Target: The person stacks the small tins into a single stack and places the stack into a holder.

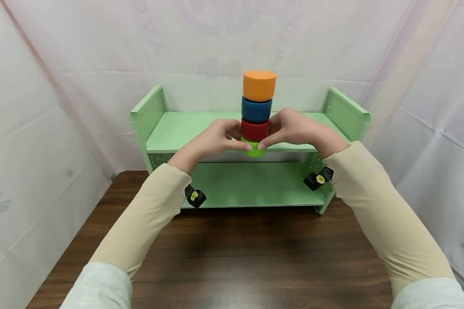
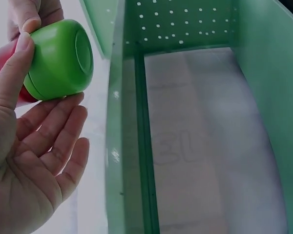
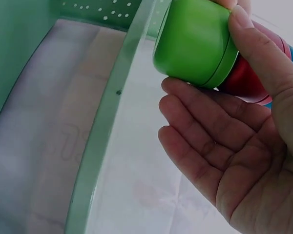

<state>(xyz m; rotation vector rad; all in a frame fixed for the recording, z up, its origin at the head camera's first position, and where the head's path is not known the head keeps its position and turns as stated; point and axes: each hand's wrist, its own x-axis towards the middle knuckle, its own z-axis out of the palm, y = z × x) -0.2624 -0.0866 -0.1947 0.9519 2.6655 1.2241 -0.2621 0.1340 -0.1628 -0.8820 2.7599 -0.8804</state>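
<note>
A stack of small round lidded containers is held up in front of the green shelf's top board. From the bottom it runs light green container [image 1: 254,150], red container [image 1: 254,130], blue container [image 1: 256,110] and orange container [image 1: 259,86]. My left hand [image 1: 220,139] grips the lower stack from the left, thumb on the green container. From the other side my right hand [image 1: 295,130] holds the same part, its thumb close to the left one. Both wrist views show the green container's [image 2: 63,61] underside off any surface, with fingers curved beneath and beside it.
The two-level green shelf unit [image 1: 255,184] has raised side panels and stands on a dark wooden table [image 1: 251,257]. White printed cloth [image 1: 112,103] hangs behind and at both sides. A small black device [image 1: 195,196] sits on each wrist.
</note>
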